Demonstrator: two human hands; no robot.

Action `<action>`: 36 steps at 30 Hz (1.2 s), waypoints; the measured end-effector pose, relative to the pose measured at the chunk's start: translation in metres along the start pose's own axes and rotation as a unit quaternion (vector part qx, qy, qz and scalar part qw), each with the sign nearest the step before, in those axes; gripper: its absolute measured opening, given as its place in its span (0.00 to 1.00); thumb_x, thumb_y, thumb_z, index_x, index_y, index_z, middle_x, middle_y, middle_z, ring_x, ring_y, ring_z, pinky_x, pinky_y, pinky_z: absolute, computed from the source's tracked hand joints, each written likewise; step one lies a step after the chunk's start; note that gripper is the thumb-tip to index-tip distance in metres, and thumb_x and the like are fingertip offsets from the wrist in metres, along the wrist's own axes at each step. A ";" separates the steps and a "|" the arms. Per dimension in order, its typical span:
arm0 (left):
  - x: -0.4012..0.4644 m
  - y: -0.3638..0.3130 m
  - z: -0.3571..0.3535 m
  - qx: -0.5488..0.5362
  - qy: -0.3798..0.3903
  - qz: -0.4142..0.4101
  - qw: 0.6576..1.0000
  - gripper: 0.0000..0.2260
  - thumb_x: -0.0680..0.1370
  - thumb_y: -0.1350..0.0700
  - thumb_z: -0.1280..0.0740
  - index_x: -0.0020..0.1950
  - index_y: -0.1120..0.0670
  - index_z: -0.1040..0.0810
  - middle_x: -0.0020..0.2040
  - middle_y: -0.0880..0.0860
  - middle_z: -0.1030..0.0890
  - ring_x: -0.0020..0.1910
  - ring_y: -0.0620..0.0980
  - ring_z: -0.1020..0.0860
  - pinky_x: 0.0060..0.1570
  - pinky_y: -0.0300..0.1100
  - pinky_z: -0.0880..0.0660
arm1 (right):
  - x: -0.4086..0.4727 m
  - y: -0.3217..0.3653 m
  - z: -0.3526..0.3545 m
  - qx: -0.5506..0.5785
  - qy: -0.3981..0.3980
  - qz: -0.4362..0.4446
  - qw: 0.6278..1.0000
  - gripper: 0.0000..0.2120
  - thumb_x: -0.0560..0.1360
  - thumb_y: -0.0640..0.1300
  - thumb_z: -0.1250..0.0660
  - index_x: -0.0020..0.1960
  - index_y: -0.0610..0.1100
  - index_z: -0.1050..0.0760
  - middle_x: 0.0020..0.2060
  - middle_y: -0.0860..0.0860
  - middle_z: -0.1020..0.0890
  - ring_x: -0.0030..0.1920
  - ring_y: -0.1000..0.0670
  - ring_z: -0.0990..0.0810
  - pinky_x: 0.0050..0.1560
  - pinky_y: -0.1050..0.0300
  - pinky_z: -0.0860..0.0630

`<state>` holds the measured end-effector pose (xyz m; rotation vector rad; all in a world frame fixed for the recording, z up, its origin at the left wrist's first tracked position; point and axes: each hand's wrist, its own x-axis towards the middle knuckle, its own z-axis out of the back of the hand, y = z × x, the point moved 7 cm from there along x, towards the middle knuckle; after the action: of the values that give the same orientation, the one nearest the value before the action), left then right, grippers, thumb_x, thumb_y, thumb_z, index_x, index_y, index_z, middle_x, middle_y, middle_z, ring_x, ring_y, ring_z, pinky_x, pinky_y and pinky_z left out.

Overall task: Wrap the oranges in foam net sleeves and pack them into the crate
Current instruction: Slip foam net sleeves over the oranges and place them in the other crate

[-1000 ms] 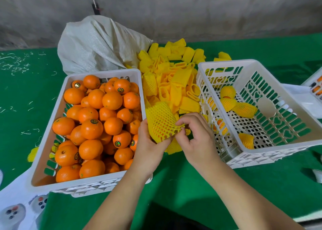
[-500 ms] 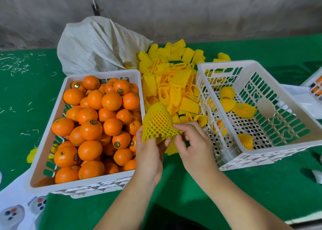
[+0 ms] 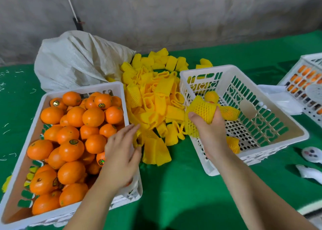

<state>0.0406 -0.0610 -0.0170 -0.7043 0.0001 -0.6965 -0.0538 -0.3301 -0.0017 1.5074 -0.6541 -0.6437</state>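
A white crate (image 3: 22,161) on the left is heaped with bare oranges (image 3: 93,116). Between the crates lies a pile of yellow foam net sleeves (image 3: 153,97). My right hand (image 3: 210,134) grips a sleeve-wrapped orange (image 3: 200,113) over the near-left rim of the white packing crate (image 3: 271,142), which holds a few wrapped oranges (image 3: 211,95). My left hand (image 3: 120,153) hovers with fingers relaxed and spread over the right rim of the orange crate, at the edge of the sleeve pile, holding nothing.
A white woven sack (image 3: 78,60) slumps behind the orange crate. Another white crate (image 3: 306,83) with oranges stands at the far right edge. White scraps (image 3: 311,154) lie on the green cloth (image 3: 174,186) at the right. A grey wall runs behind.
Both hands held the wrapped orange between the crates; now my right hand alone has carried it right to the packing crate's rim, and my left hand has let go.
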 end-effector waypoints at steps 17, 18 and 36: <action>0.006 0.075 -0.055 0.486 0.241 0.057 0.838 0.27 0.84 0.46 0.42 0.83 0.47 0.40 0.75 0.45 0.34 0.66 0.51 0.35 0.54 0.46 0.36 | 0.057 -0.046 0.043 -0.635 0.003 0.157 0.756 0.40 0.78 0.62 0.39 0.83 0.55 0.55 0.82 0.46 0.62 0.82 0.37 0.57 0.77 0.33 0.50; 0.005 0.073 -0.056 0.489 0.242 0.053 0.837 0.27 0.84 0.47 0.43 0.84 0.48 0.42 0.76 0.46 0.35 0.67 0.52 0.35 0.55 0.46 0.36 | 0.052 -0.048 0.034 -0.666 0.029 0.185 0.722 0.41 0.78 0.61 0.38 0.83 0.54 0.54 0.82 0.44 0.61 0.82 0.37 0.56 0.77 0.33 0.50; 0.009 0.064 -0.056 0.491 0.210 0.020 0.845 0.23 0.83 0.50 0.35 0.79 0.49 0.33 0.71 0.49 0.26 0.65 0.55 0.31 0.61 0.48 0.33 | 0.049 -0.186 -0.033 -0.399 0.240 -0.168 0.869 0.32 0.82 0.52 0.36 0.83 0.52 0.43 0.83 0.53 0.57 0.82 0.43 0.47 0.74 0.47 0.38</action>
<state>0.0723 -0.0644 -0.0960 0.4461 0.0567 -0.6901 0.0077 -0.3381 -0.1866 0.9218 0.2695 -0.6511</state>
